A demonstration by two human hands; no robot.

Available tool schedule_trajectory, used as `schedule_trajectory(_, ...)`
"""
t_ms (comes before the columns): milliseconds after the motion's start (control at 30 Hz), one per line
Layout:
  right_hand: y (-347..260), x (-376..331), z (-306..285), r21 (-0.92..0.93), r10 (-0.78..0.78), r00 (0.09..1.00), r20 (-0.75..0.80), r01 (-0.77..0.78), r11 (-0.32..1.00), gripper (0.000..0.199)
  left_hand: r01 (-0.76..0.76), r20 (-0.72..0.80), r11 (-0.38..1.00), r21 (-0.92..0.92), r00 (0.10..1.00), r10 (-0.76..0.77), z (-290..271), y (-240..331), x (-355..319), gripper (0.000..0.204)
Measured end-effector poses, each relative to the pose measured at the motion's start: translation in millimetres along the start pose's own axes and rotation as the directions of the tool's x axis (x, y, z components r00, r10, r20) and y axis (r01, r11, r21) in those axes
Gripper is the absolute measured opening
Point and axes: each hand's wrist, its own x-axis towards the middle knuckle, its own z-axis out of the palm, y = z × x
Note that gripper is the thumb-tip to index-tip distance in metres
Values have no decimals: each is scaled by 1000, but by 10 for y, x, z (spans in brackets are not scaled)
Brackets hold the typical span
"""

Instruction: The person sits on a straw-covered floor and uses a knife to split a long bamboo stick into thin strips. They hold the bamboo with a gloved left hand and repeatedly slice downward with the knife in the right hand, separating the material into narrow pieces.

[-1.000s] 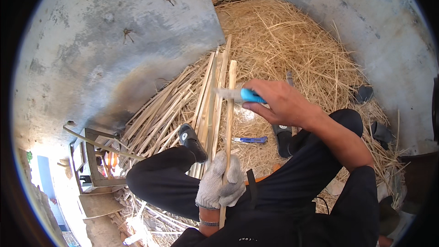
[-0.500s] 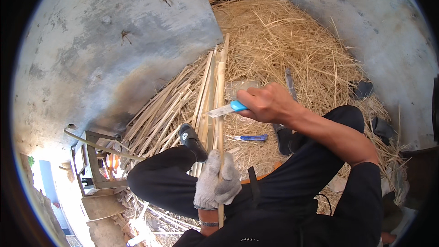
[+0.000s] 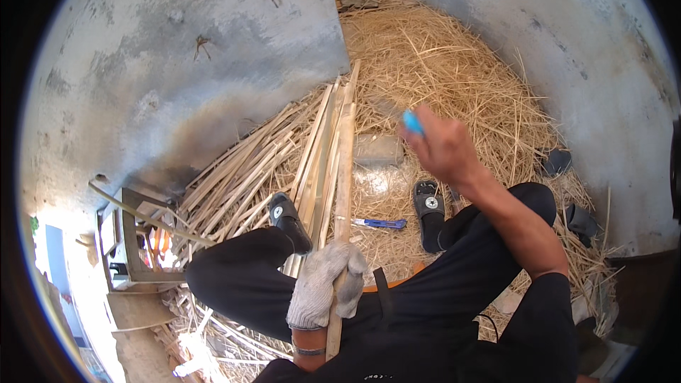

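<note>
My left hand (image 3: 328, 284), in a grey-white knitted glove, is wrapped round a long pale bamboo strip (image 3: 344, 170). The strip runs from near my lap away between my feet. My right hand (image 3: 445, 143), bare, is raised to the right of the strip and closed on a utility knife (image 3: 412, 123) with a light blue body. Its blade cannot be made out in the blur. Beside the held strip lie several more split bamboo strips (image 3: 312, 170). On the ground between my feet rests a dark blue utility knife (image 3: 381, 223).
Loose straw-like shavings (image 3: 454, 64) pile up at the far right, by a grey wall (image 3: 596, 42). A heap of split strips (image 3: 237, 159) lies left. A wooden frame (image 3: 128, 241) stands at the left, and a flat block (image 3: 377, 150) lies ahead. Black sandals (image 3: 428, 206) are on my feet.
My right hand has swung away from the strip, up and to the right, with the light blue knife. My left hand keeps its hold; the strip now shows its broader face.
</note>
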Motion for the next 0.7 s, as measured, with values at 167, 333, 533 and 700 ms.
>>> schedule_trajectory(167,-357,-186,168,176,-208,950,234,169,970,26,157,-69,986,62,986,-152,78,181,-92,28)
schedule_trajectory(333,-281,-229,288,30,-240,960,142,238,971,26,133,-135,982,131,984,-115,109,129,-77,31)
schedule_trajectory(533,499,143,322,-373,183,981,-60,-192,908,28,187,2,949,253,981,-193,108,-4,-215,28)
schedule_trajectory(700,302,154,15,-70,175,971,-162,-188,980,29,172,-72,974,146,984,-164,87,123,-142,26)
